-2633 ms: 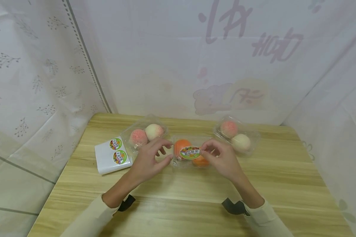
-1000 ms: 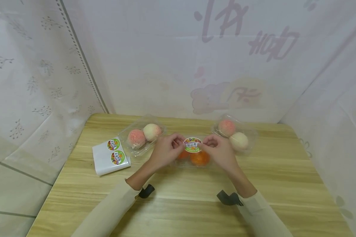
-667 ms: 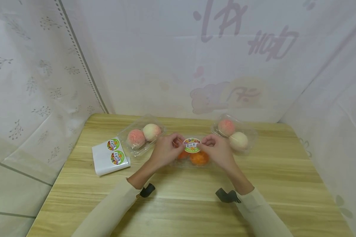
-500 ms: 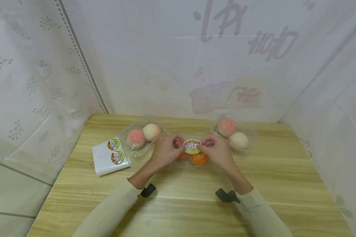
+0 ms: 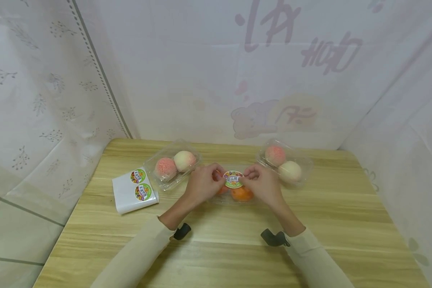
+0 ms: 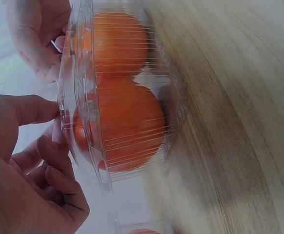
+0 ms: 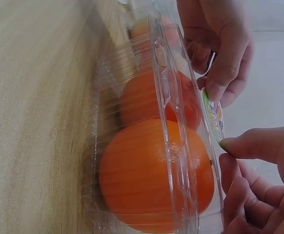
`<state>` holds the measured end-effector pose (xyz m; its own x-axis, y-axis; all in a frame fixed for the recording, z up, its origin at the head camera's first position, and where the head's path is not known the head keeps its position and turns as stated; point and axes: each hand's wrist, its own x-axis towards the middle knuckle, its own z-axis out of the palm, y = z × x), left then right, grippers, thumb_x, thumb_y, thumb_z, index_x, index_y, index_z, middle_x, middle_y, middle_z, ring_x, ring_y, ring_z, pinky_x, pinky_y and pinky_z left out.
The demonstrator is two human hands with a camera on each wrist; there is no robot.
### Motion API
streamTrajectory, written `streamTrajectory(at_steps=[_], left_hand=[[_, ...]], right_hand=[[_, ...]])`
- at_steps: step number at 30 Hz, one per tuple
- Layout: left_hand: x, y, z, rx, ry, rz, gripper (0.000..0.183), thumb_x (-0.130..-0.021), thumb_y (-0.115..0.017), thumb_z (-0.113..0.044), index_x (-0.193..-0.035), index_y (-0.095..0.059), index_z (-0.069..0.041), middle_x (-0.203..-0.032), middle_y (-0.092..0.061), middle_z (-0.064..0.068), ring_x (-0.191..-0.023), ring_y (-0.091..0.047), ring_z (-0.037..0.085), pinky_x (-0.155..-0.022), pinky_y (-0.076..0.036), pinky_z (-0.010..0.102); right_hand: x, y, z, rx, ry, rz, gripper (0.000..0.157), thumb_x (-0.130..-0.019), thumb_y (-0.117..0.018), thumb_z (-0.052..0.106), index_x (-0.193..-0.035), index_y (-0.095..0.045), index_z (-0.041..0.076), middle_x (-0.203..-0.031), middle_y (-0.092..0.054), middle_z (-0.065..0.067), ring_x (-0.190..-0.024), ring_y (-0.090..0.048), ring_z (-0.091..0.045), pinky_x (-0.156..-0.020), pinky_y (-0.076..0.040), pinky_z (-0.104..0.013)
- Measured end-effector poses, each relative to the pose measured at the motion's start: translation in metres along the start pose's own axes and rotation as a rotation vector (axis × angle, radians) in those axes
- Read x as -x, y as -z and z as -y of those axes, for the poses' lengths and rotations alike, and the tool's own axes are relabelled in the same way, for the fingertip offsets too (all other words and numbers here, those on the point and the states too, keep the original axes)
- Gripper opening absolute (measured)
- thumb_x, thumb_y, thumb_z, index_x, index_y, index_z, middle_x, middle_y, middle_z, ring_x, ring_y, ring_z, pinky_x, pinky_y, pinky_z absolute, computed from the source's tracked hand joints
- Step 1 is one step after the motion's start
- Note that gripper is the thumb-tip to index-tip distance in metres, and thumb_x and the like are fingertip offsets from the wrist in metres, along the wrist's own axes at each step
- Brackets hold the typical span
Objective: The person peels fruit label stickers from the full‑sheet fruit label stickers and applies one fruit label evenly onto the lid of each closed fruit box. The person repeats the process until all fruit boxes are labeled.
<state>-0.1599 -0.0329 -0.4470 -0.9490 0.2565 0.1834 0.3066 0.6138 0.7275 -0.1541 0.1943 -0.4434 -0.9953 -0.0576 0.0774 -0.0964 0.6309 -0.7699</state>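
A round printed sticker (image 5: 233, 179) lies close over the lid of a clear plastic clamshell box (image 5: 219, 200). Inside that box sit two orange fruits (image 7: 151, 170), side by side in both wrist views. My left hand (image 5: 204, 183) pinches the sticker's left edge between thumb and finger. On the opposite edge, my right hand (image 5: 264, 184) pinches it the same way. Seen in the right wrist view, the sticker (image 7: 213, 115) stretches between both thumbs right at the lid's surface.
A white sheet (image 5: 126, 196) bearing two more round stickers (image 5: 142, 192) lies at the left. Behind, a clear box (image 5: 162, 184) with two pink and cream peaches (image 5: 166, 168) stands left; another such box (image 5: 306, 164) stands right. The wooden table (image 5: 216, 256) meets cloth walls.
Earlier only my right hand held the sticker, with my left hand apart. Since then my left hand has come in and gripped its left edge; lately the sticker has dropped slightly toward the lid.
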Motion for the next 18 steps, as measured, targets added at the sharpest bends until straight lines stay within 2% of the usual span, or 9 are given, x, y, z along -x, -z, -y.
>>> streamTrajectory(at_steps=[8, 18], left_hand=[[0.0005, -0.0010, -0.0027, -0.065, -0.025, -0.028, 0.007, -0.093, -0.079, -0.013, -0.100, -0.079, -0.013, -0.075, -0.070, -0.008, -0.064, -0.059, 0.009, -0.058, -0.047, 0.025], [0.0000, -0.0028, -0.0037, -0.092, -0.047, -0.039, 0.005, -0.094, -0.080, -0.012, -0.099, -0.080, -0.014, -0.075, -0.066, -0.009, -0.064, -0.056, 0.010, -0.057, -0.045, 0.025]], right_hand=[[0.0001, -0.0012, 0.0006, 0.013, 0.033, -0.005, 0.017, -0.091, -0.088, 0.012, -0.097, -0.074, 0.005, -0.086, -0.076, -0.006, -0.077, -0.070, -0.023, -0.061, -0.056, -0.026], [-0.0010, -0.0037, -0.0041, 0.035, 0.074, -0.016, 0.016, -0.089, -0.088, 0.011, -0.095, -0.075, 0.006, -0.085, -0.077, -0.004, -0.074, -0.069, -0.021, -0.063, -0.055, -0.028]])
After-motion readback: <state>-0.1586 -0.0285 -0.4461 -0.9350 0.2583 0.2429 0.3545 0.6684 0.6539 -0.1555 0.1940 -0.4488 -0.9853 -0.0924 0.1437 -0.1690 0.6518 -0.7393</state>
